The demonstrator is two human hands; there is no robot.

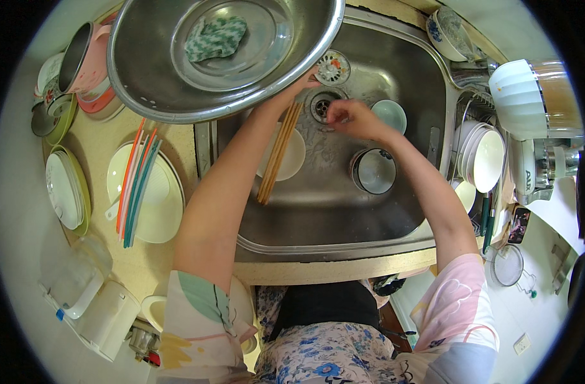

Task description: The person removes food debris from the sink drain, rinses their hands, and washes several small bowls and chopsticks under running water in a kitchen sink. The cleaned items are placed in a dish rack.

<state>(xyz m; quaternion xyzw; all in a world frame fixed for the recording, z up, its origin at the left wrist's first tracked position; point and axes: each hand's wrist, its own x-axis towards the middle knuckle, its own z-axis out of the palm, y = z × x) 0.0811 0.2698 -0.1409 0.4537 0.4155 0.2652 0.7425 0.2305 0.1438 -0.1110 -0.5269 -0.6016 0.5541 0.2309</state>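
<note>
My left hand (pixel 306 82), partly hidden by the rim of a large steel basin (pixel 143 62), has its fingers at the edge of a metal sink strainer (pixel 333 69) with orange and pale food scraps in it. Just below the strainer is the uncovered drain (pixel 322 104). My right hand (pixel 352 119) hangs beside the drain with curled fingers; whether they pinch anything small does not show. Wooden chopsticks (pixel 278 158) lie across a white dish (pixel 292 156) in the steel sink (pixel 321 225). A pale green bowl (pixel 389 116) and a dark-rimmed bowl (pixel 375 172) sit right of them.
A green and white cloth (pixel 216 38) lies in the basin. On the left counter, coloured chopsticks (pixel 138 187) rest over a cream plate (pixel 163 211), near stacked plates (pixel 64 189) and a pink pot (pixel 83 60). A dish rack with white bowls (pixel 484 158) stands at right.
</note>
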